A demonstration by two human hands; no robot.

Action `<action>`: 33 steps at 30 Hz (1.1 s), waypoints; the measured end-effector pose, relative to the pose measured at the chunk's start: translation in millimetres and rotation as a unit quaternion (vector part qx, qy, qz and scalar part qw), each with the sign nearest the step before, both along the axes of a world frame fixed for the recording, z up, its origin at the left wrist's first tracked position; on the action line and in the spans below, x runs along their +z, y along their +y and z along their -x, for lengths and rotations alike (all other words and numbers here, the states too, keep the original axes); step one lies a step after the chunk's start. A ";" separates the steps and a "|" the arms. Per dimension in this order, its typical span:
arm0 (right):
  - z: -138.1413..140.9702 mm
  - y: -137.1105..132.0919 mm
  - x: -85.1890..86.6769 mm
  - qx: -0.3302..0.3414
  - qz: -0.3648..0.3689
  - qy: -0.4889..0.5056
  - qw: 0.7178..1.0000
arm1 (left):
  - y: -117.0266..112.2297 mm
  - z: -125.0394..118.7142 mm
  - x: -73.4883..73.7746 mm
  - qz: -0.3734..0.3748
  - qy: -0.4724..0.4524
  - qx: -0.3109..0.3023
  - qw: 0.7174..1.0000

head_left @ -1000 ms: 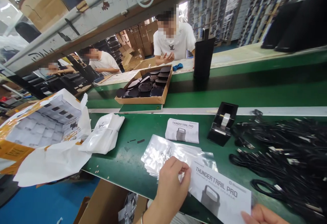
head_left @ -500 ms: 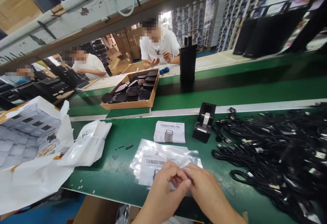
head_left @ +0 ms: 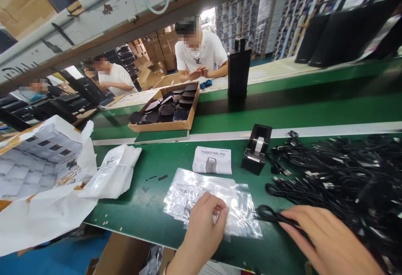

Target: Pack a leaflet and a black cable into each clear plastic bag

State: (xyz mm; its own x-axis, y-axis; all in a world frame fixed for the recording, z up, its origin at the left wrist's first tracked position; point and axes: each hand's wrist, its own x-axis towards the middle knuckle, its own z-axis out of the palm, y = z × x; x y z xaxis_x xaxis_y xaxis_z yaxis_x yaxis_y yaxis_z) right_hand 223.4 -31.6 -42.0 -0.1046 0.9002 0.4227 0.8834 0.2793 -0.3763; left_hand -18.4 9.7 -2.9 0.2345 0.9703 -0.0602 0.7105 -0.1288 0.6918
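Note:
My left hand [head_left: 204, 220] pinches the near edge of the top clear plastic bag [head_left: 238, 208] on a small stack of bags, and a printed booklet shows faintly through the bag. To the right, my right hand [head_left: 323, 237] has its fingers on a coiled black cable [head_left: 270, 215] at the edge of a big pile of black cables [head_left: 345, 174]. A second "Thunder Trail Pro" booklet [head_left: 212, 160] lies flat just beyond the bags.
A black tape dispenser [head_left: 256, 149] stands right of the booklet. White bags [head_left: 113, 174] and an opened carton [head_left: 37, 162] lie at the left. Across the green belt [head_left: 282, 116] sit a cardboard tray of black parts [head_left: 166, 109] and a tall black speaker [head_left: 238, 68]. Several people work opposite.
A second ago both hands held a booklet, then worked together at the top bag. Now my right hand has moved right onto a black cable; my left hand stays on the bag.

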 end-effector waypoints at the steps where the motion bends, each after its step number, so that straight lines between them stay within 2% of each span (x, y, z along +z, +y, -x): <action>1: 15.0 3.4 2.4 0.018 0.020 0.024 0.999 | -0.5 0.3 0.1 0.013 -0.016 0.011 1.000; 5: 52.8 11.7 4.2 0.076 0.124 0.102 0.984 | -2.9 2.3 -0.6 0.036 -0.093 0.052 0.994; 8: 61.2 16.6 1.6 0.087 0.126 0.083 0.985 | -5.2 2.7 -1.1 0.023 -0.133 0.062 0.989; 11: 69.8 26.6 9.5 0.094 0.156 0.073 0.981 | -7.7 1.2 -0.6 0.004 -0.141 0.039 0.989; 15: 89.0 42.6 37.4 0.100 0.233 0.111 0.961 | -7.4 -0.9 3.1 -0.019 -0.152 0.023 0.988; 19: 101.6 49.8 66.3 0.172 0.294 0.210 0.917 | 2.9 3.6 15.9 -0.023 -0.216 0.068 0.974; 21: 104.3 54.4 79.4 0.208 0.317 0.227 0.897 | 11.1 10.2 26.1 -0.021 -0.249 0.097 0.963; 24: 108.5 69.3 102.5 0.234 0.300 0.154 0.912 | 23.3 25.6 40.7 -0.035 -0.289 0.123 0.949; 27: 113.6 89.0 132.3 0.268 0.278 0.117 0.915 | 32.6 43.1 46.4 -0.074 -0.332 0.141 0.930; 30: 117.3 104.0 161.8 0.300 0.239 0.092 0.919 | 39.6 54.1 40.7 -0.064 -0.390 0.159 0.905; 33: 118.8 111.9 180.8 0.318 0.204 0.054 0.924 | 44.9 52.8 30.0 0.001 -0.461 0.127 0.878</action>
State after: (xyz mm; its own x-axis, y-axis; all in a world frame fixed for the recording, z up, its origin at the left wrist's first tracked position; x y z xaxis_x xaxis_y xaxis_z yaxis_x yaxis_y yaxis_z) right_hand 104.5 80.3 138.8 -0.6440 0.7585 0.0996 0.5412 0.5437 -0.6415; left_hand -71.2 54.7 27.1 -0.0397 0.9984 0.0402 -0.1463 -0.0456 0.9882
